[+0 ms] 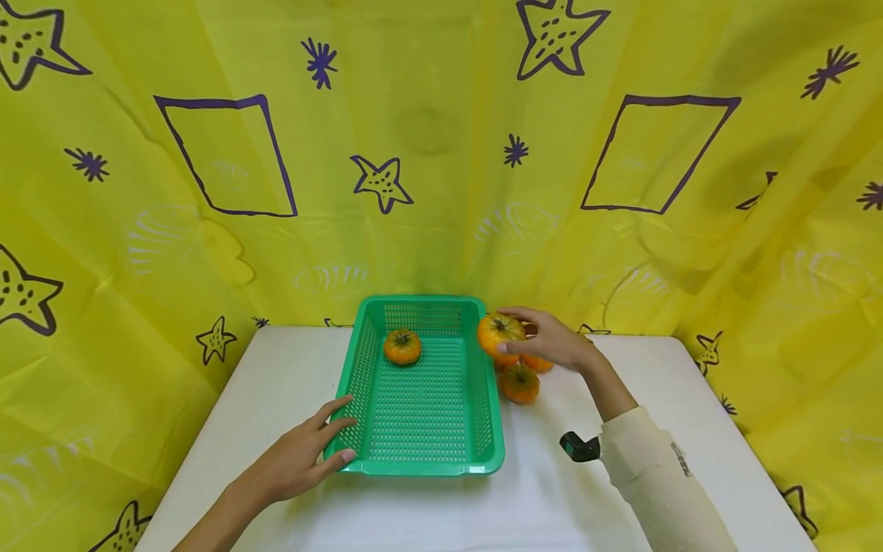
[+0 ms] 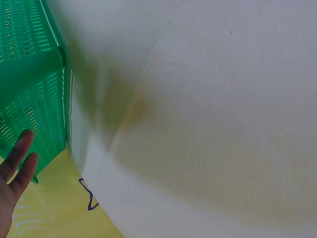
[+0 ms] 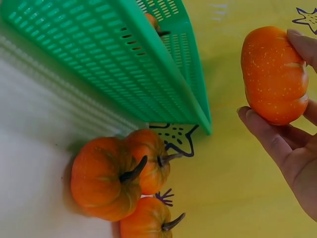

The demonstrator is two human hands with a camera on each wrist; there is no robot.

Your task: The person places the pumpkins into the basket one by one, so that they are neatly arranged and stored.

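Observation:
A green plastic basket [image 1: 493, 429] stands on the white table with one small orange pumpkin [image 1: 402, 347] inside, towards its back left. My right hand [image 1: 552, 341] pinches another pumpkin [image 1: 500, 335] between thumb and fingers, raised beside the basket's right rim; the right wrist view shows this held pumpkin [image 3: 275, 75] clear of the others. Below it, several pumpkins [image 3: 105, 178] sit close together on the table, right of the basket. My left hand [image 1: 293, 460] is at the basket's left rim, fingers spread and relaxed; whether they touch it I cannot tell.
A small black object [image 1: 579, 447] shows beside the right sleeve. Yellow curtains [image 1: 428, 230] with drawn stars and shapes surround the white table [image 1: 276, 383] at the back and both sides.

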